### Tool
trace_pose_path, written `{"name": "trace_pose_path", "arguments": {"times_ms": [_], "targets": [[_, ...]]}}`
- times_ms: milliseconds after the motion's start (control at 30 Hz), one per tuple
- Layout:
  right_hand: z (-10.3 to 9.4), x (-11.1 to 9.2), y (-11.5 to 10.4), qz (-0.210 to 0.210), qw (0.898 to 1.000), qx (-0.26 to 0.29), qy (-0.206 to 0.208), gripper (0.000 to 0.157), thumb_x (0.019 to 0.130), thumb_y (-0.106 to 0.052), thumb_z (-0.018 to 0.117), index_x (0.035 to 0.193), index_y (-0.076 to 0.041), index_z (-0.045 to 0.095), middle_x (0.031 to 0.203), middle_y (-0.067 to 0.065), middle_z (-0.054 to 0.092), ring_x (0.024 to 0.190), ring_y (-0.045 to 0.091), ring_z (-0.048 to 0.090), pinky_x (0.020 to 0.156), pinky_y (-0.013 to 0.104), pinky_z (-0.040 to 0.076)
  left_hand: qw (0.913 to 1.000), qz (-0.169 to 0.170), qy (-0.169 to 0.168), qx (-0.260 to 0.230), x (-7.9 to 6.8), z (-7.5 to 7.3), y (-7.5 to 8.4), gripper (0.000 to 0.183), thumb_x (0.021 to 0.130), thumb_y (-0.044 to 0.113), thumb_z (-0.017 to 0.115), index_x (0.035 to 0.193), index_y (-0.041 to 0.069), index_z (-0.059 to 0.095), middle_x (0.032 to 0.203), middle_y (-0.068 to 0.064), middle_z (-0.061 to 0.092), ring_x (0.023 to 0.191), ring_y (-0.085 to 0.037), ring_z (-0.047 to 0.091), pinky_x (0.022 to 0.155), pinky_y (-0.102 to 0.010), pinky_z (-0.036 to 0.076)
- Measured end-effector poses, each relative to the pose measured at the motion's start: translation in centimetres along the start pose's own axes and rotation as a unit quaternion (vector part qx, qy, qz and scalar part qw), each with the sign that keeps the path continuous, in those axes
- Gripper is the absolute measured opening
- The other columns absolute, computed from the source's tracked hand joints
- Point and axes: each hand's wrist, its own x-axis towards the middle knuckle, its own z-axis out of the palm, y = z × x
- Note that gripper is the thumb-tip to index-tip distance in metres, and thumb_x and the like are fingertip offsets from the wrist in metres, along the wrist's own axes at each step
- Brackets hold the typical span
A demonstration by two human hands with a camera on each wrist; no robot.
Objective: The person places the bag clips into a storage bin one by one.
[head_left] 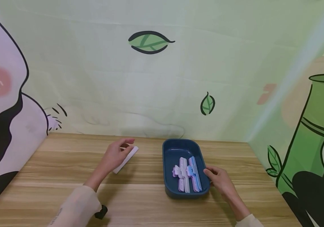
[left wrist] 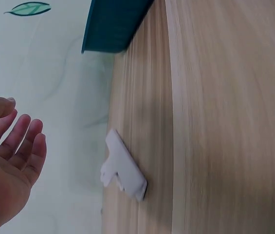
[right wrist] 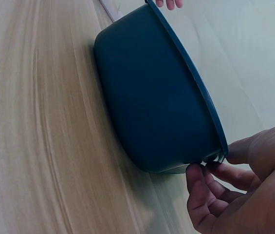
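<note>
A dark blue rectangular basin [head_left: 170, 188] stands on the wooden table, right of centre. Two bag clips lie side by side inside it, one pale white and purple [head_left: 183, 174], the other blue and pink [head_left: 195, 176]. My right hand [head_left: 221, 180] pinches the basin's right rim, thumb on top and fingers beneath, as the right wrist view shows. Left of the basin, a white bag clip [left wrist: 125, 168] lies on the table. My left hand [head_left: 117, 154] hovers above that clip with loosely bent fingers, apart from it and holding nothing.
The wood-grain table [head_left: 142, 201] ends at the back against a pale green cloth [head_left: 94, 72] printed with leaves, pandas and bamboo. A small black object [head_left: 101, 212] shows beside the left sleeve.
</note>
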Motion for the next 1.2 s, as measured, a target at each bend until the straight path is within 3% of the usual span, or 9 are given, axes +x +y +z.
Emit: {"name": "trace_pose_path", "arguments": {"times_ms": [567, 767, 1200], "targets": [[-0.1, 0.2, 0.1, 0.004, 1.000, 0.002, -0.001, 0.035, 0.105, -0.012, 0.060, 0.132, 0.012, 0.062, 0.111, 0.023, 0.069, 0.085, 0.022, 0.065, 0.065, 0.031, 0.056, 0.9995, -0.027, 0.019, 0.006, 0.1, -3.1, -1.3, 0.031, 0.104, 0.008, 0.061, 0.133, -0.003, 0.065, 0.128, -0.023, 0.067, 0.113, -0.035, 0.066, 0.099, -0.053, 0.052], [-0.1, 0.2, 0.2, 0.001, 1.000, 0.008, 0.001, 0.034, 0.105, -0.010, 0.059, 0.131, 0.012, 0.063, 0.110, 0.023, 0.070, 0.084, 0.022, 0.065, 0.065, 0.030, 0.056, 0.9991, -0.041, 0.006, 0.012, 0.2, -3.4, -1.9, 0.034, 0.106, 0.011, 0.059, 0.136, -0.003, 0.062, 0.133, -0.023, 0.064, 0.118, -0.036, 0.062, 0.102, -0.054, 0.050], [-0.1, 0.0, 0.0, -0.002, 1.000, 0.000, 0.001, 0.034, 0.105, -0.009, 0.059, 0.132, 0.013, 0.062, 0.114, 0.026, 0.069, 0.087, 0.026, 0.067, 0.066, 0.031, 0.057, 0.9986, -0.048, -0.001, 0.021, 0.3, -3.3, -3.2, 0.034, 0.104, 0.010, 0.062, 0.135, -0.004, 0.062, 0.131, -0.025, 0.064, 0.117, -0.040, 0.062, 0.091, -0.050, 0.056]]}}
